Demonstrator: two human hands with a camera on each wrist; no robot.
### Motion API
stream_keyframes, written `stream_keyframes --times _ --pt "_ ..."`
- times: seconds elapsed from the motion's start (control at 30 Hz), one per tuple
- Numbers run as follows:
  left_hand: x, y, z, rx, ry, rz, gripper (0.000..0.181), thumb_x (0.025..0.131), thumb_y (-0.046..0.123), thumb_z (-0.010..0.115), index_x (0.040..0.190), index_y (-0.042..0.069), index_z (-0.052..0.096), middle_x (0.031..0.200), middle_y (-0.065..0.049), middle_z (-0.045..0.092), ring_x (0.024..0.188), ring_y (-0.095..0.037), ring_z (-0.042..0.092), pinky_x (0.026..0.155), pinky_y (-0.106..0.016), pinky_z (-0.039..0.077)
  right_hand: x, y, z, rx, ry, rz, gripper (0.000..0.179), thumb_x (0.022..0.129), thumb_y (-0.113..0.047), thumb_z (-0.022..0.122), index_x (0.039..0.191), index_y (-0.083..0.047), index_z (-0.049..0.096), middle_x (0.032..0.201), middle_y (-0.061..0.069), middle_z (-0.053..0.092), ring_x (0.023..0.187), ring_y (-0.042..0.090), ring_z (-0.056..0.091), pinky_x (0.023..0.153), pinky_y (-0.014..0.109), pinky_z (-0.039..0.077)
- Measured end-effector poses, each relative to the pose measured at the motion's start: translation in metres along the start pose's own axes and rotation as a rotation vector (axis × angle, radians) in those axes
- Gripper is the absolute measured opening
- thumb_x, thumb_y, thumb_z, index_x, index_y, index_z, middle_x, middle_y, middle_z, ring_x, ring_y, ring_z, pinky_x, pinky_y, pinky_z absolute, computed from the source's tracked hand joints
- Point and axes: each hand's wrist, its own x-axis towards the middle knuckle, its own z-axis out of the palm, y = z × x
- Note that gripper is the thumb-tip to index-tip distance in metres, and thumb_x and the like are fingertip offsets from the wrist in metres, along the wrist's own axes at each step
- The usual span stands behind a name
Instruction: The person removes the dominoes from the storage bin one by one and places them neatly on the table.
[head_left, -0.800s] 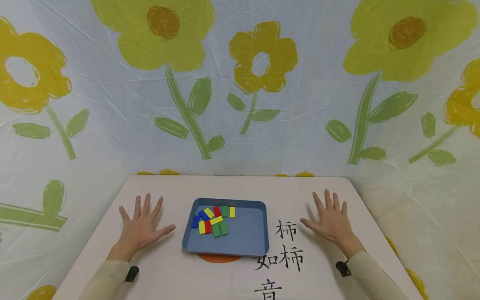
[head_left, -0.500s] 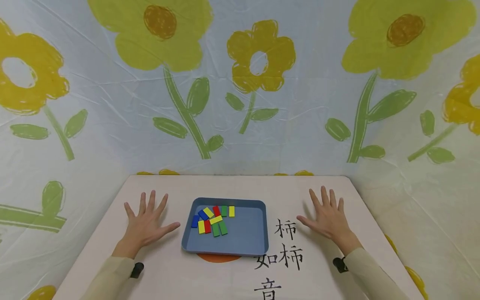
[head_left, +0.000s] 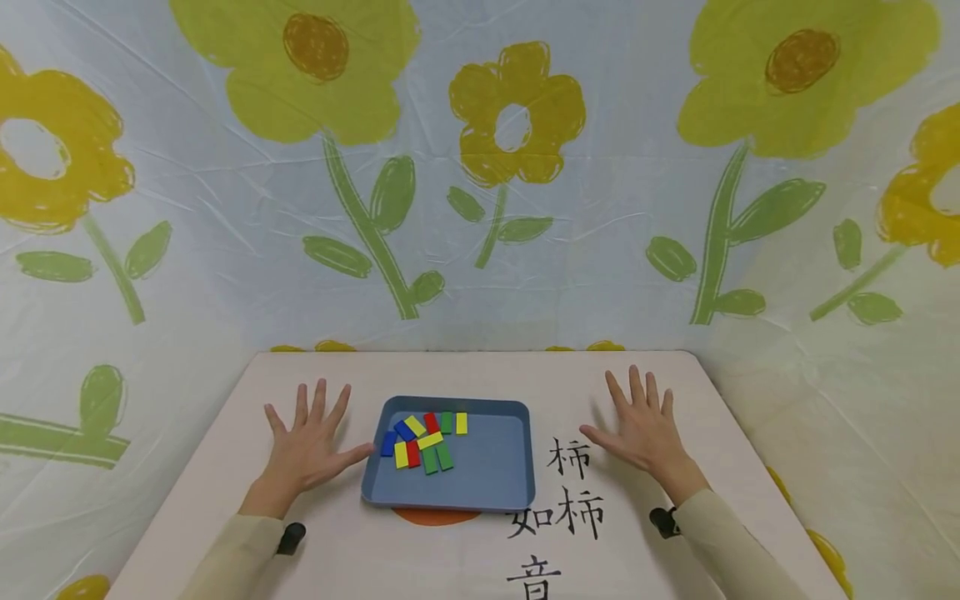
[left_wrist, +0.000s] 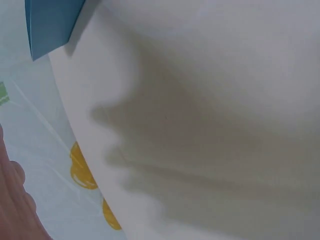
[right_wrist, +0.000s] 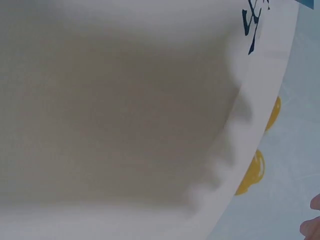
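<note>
My left hand [head_left: 303, 454] hovers palm down with fingers spread, its thumb tip right at the left rim of a blue-grey tray [head_left: 487, 487] in the head view. My right hand [head_left: 647, 433] is likewise spread, apart from the tray on its right side. Neither holds anything. Inside the tray, grouped toward its left half, lie several small flat rectangular blocks: blue [head_left: 388, 443], yellow [head_left: 461, 423], red [head_left: 413, 454] and green [head_left: 446, 456]. One yellow block [head_left: 431, 441] lies slanted across the middle of the group. In the left wrist view a corner of the tray [left_wrist: 52, 25] shows.
A pale table [head_left: 337, 558] carries printed black characters [head_left: 577, 508] right of and below the tray, plus an orange patch [head_left: 437, 517] at its front edge. Flower-printed cloth [head_left: 570, 275] encloses the table at the back and sides. Dark wrist cameras [head_left: 291, 538] sit under both cuffs.
Both hands have moved inward toward the tray, the left to the right and the right to the left, and slightly farther from the body. The blocks stay as they were.
</note>
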Motion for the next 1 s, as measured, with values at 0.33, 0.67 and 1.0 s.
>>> stream_keyframes --times 0.33,0.67,1.0 --pt "0.002 0.016 0.003 -0.163 -0.027 -0.028 0.114 0.083 0.082 0.055 0.167 0.019 0.011 0.170 -0.028 0.002 0.154 -0.058 -0.005 0.104 -0.088 -0.014 0.002 -0.015 0.002 0.060 -0.019 -0.071 0.108 0.083 -0.075 0.065 0.163 -0.013 0.029 0.168 0.030 0.017 0.153 0.058 0.014 0.115 0.081 0.015" --pt "0.000 0.028 0.021 -0.234 -0.114 -0.037 0.116 0.082 0.081 0.057 0.166 0.014 0.013 0.170 -0.029 0.007 0.153 -0.059 -0.002 0.107 -0.088 -0.009 0.013 -0.046 0.002 0.221 -0.056 -0.214 0.103 0.085 -0.067 0.070 0.164 -0.015 0.028 0.169 0.028 0.017 0.154 0.053 0.016 0.117 0.076 0.021" --pt "-0.009 0.030 0.029 -0.275 -0.137 0.030 0.110 0.081 0.076 0.063 0.165 0.017 0.023 0.168 -0.027 0.021 0.153 -0.059 0.006 0.105 -0.090 -0.006 0.033 -0.086 0.004 0.351 -0.122 -0.265 0.108 0.084 -0.064 0.074 0.165 -0.016 0.022 0.170 0.025 0.016 0.155 0.049 0.021 0.116 0.070 0.032"
